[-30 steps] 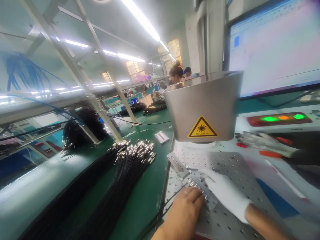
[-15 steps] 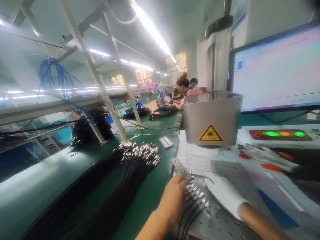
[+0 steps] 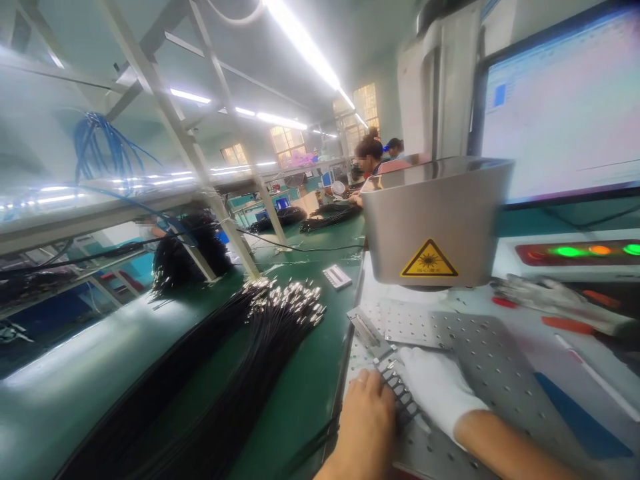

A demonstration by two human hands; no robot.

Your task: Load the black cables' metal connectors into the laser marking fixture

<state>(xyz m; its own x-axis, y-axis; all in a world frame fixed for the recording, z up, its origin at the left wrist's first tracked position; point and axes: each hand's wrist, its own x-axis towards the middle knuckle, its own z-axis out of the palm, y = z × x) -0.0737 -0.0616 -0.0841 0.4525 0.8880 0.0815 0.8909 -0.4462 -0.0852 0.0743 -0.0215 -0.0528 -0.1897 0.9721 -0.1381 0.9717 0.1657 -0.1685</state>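
A slotted metal fixture (image 3: 400, 393) lies slanted on the perforated metal plate (image 3: 485, 360), its row of slots bare of connectors. At its left side is my left hand (image 3: 367, 417), bare, fingers bent and close together against the edge; whatever is under them is hidden. My right hand (image 3: 435, 387), in a white glove, presses along the fixture's right side with fingers curled, the tips partly hidden. Blurred black cables (image 3: 315, 447) trail left of my left wrist over the bench edge. A large bundle of black cables (image 3: 240, 387) with silvery connector ends (image 3: 287, 303) lies on the green bench.
A metal machine housing (image 3: 435, 227) with a yellow laser warning sign stands ahead. At right are a monitor (image 3: 565, 113), a lit button panel (image 3: 580, 252) and a used work glove (image 3: 545, 297). A small grey slotted block (image 3: 337, 277) sits on the bench. Co-workers (image 3: 370, 157) sit farther back.
The connectors and cables have left the fixture's slots, and cables now trail to the left. My left hand shifted slightly right and down; my gloved hand closed in on the fixture. The view turned a little.
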